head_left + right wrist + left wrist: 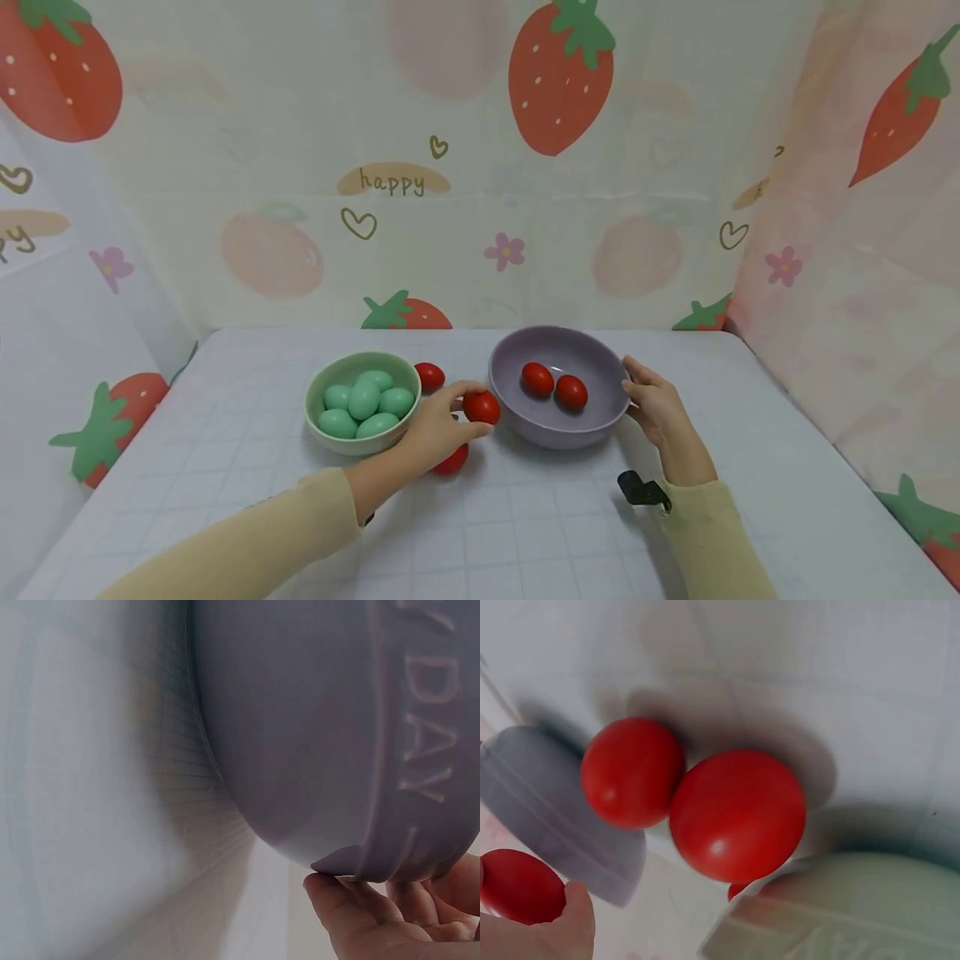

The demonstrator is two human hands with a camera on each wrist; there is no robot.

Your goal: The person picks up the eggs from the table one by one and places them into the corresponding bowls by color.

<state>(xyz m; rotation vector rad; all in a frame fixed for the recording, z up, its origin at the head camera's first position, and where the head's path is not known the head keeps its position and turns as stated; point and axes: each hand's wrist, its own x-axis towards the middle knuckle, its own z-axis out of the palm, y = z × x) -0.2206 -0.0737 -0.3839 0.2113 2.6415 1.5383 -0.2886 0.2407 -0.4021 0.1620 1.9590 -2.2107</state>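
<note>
My left hand (438,429) pinches a red egg (482,407) between thumb and fingers, just left of the purple bowl (558,435). In the left wrist view, that held egg (523,889) shows at the lower left. My right hand (666,414) holds the purple bowl's right side at the rim; in the right wrist view its fingers (349,911) touch the outer wall. Two red eggs (537,379) lie inside that bowl. Below my left wrist a loose red egg (452,461) is partly covered, and another red egg (430,377) lies beyond the hand.
A light green bowl (315,421) full of several pale green eggs (364,400) stands to the left, beside my left hand. In the left wrist view, two red eggs (739,816) sit close together near it. A white gridded cloth (525,542) covers the table; printed curtains surround it.
</note>
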